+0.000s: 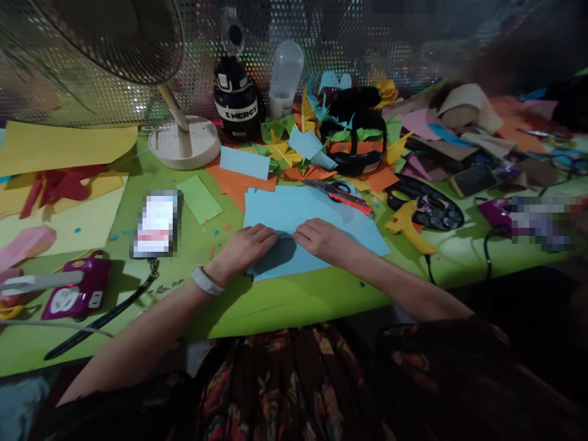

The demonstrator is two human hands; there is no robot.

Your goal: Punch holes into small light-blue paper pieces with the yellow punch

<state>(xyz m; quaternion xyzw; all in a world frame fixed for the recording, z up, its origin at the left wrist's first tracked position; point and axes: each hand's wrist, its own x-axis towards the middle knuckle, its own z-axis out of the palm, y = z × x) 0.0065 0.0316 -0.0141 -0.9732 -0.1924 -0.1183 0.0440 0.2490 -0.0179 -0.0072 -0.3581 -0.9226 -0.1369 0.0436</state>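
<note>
blue paper lies flat for the most part on the green table, at the near edge, in the middle of the scene. it is a plain light blue sheet, wider than deep, and its near right corner points toward the right. between the hands there is a darker patch; i cannot tell if it is a shadow or a raised part of the sheet.

the left hand rests on the left part of the sheet and the right hand on the middle part, the fingertips near to each other but apart. the fingers of both hands are bent downward on the paper; i cannot tell if they pinch it or only press it.

on the far right part of the sheet lie scissors and a cutter with a red-orange handle, side by side. to the right is a black tray, which holds small pinkish pieces; a yellow glue gun lies at its near left side.

farther away stand a black bottle with the word "energy", whose content i cannot see, and a translucent bottle. left of them stands a fan on a white round base. on the left side, nearer, are a green slip and a phone.
</note>
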